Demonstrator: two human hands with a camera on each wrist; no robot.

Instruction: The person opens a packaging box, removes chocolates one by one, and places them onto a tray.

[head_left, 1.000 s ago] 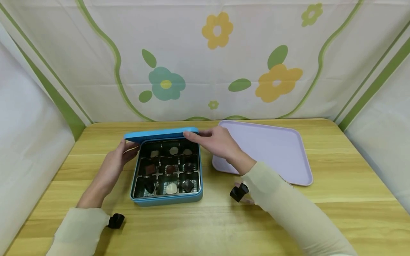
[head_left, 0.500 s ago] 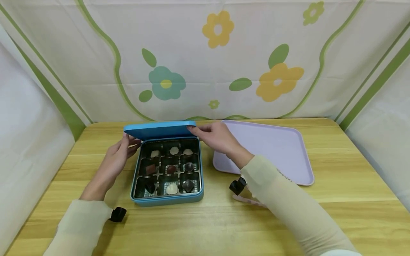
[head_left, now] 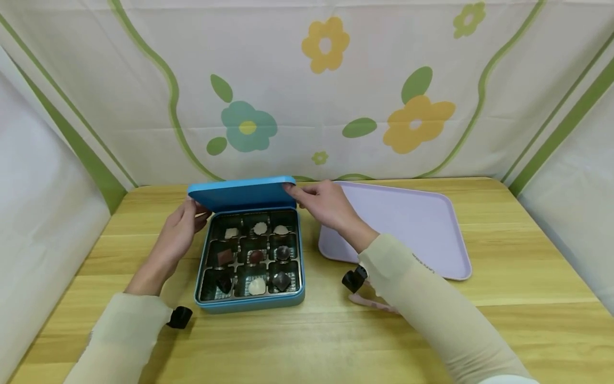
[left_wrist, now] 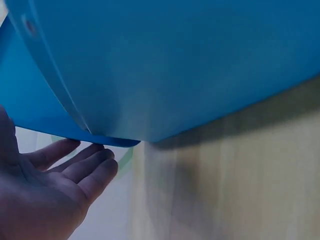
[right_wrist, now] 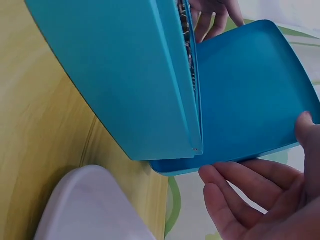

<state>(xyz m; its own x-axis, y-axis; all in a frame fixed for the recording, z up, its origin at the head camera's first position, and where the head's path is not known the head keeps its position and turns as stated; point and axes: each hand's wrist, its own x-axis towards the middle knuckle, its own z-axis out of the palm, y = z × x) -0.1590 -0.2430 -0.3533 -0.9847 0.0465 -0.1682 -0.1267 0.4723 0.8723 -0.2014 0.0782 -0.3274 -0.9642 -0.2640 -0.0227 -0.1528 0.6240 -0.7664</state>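
A blue tin point(head_left: 249, 305) stands on the table in the head view. Its dark divided tray carries chocolates in white, brown and near-black, such as the white chocolate point(head_left: 257, 286) in front. The blue lid point(head_left: 242, 194) is raised at the back edge, leaning backward. At its left corner, my left hand point(head_left: 178, 229) holds the lid, thumb at the rim and fingers behind. My right hand point(head_left: 326, 205) pinches the lid's right edge. In the right wrist view, the thumb is on the lid point(right_wrist: 250, 90) at its edge, with the other fingers on its outer side.
A lilac tray point(head_left: 398, 218) lies at the right, partly behind the right forearm. Under that forearm shows a slim pink object point(head_left: 371, 303), mostly hidden. Behind the wooden table point(head_left: 307, 346) hangs a flowered white cloth point(head_left: 297, 96).
Both hands have swung the lid up and back, from nearly flat to a steeper tilt, uncovering more of the rear chocolates. The tin and the lilac tray have stayed put.
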